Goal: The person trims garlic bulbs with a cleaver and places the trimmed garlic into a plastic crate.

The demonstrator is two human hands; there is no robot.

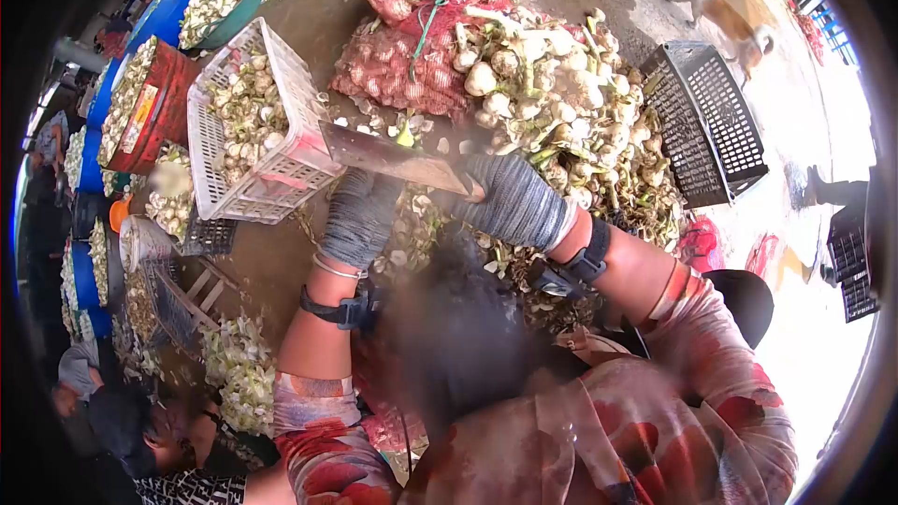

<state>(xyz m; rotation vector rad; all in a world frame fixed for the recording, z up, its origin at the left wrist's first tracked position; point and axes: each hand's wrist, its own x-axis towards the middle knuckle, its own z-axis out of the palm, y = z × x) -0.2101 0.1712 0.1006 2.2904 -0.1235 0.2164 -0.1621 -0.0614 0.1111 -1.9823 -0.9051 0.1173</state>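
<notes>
My right hand (514,203), in a grey knitted glove, is closed round the handle of a wide-bladed knife (388,157). The blade points left and crosses over the fingers of my left hand (360,217), which is gloved too. The left fingers look curled in under the blade; what they hold is hidden. Beyond my hands lies a large heap of garlic bulbs with stems (580,103). Loose peels and cut pieces (416,224) are scattered below the knife. The area nearest my body is blurred.
A white crate of garlic (313,122) stands left, a black crate (706,122) right. Red mesh sacks (412,61) lie ahead. Several tubs, including a red one (168,103), line the far left. A person (140,430) is at lower left; a dog (725,19) is at upper right.
</notes>
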